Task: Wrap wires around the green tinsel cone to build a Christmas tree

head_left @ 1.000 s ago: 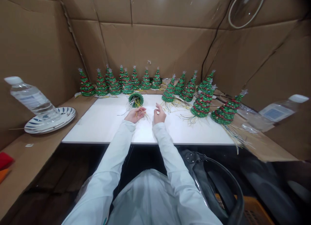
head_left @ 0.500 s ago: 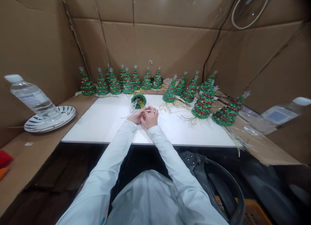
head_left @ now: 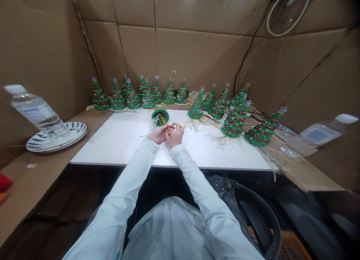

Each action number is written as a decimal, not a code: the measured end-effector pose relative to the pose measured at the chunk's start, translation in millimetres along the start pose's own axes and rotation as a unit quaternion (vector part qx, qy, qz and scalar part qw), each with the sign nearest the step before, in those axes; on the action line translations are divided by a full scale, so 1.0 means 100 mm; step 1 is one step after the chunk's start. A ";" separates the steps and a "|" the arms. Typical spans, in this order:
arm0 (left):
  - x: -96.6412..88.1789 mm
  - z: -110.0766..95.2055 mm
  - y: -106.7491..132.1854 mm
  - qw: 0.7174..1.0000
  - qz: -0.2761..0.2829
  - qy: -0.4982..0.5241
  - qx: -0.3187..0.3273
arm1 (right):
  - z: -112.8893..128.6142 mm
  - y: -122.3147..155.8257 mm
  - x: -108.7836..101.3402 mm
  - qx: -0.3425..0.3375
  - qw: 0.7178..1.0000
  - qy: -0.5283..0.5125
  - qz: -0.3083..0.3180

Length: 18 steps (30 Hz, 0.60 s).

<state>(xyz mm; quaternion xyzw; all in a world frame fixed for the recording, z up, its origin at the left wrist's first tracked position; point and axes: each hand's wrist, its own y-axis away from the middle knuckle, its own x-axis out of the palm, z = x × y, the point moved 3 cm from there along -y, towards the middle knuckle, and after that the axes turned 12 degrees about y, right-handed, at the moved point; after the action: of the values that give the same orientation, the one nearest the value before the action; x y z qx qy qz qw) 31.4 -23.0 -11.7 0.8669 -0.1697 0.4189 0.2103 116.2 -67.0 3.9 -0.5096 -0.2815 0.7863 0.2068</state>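
Note:
A small green tinsel Christmas tree (head_left: 154, 114) lies on its side on the white board, its hollow base towards me. Thin yellow and white wires (head_left: 162, 120) spill from that base down to my fingers. My left hand (head_left: 157, 134) is closed, palm turned up, with the yellow wires at its fingertips. Right beside it, touching, my right hand (head_left: 174, 136) pinches at the same wires, its other fingers bent and raised. The exact wire ends between the fingertips are too small to make out.
Several decorated trees (head_left: 147, 97) stand along the back, and more trees (head_left: 235, 119) with trailing wires are on the right. A water bottle (head_left: 39, 112) rests on a plate (head_left: 77, 132) at left; another bottle (head_left: 323, 132) is at right. Cardboard walls (head_left: 197, 54) enclose the white board (head_left: 112, 151).
The fingers of my right hand have shifted slightly and lifted apart a little while staying at the wires. My left hand and the lying tree are nearly unmoved.

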 end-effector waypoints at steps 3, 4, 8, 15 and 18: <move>-0.03 -0.02 -0.01 1.000 -0.020 0.006 0.008 | -0.02 0.01 0.01 0.001 1.000 0.003 -0.004; -0.03 -0.02 -0.01 1.000 -0.024 0.006 0.014 | -0.02 0.01 0.01 0.002 1.000 0.005 -0.005; -0.04 -0.02 -0.01 0.999 -0.032 -0.001 0.029 | -0.01 0.01 0.01 0.006 1.000 0.015 0.003; -0.07 -0.01 -0.05 0.995 -0.080 0.006 0.062 | 0.02 0.01 0.02 -0.019 0.999 0.035 0.025; -0.09 0.01 -0.07 0.992 -0.101 0.011 0.076 | 0.03 0.01 0.03 -0.032 0.998 0.043 0.015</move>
<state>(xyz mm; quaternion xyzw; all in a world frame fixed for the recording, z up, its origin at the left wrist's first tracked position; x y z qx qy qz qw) 29.8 -15.8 -21.0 0.8885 -0.0462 0.4166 0.1868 112.0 -67.1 2.2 -0.5532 -0.2899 0.7575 0.1899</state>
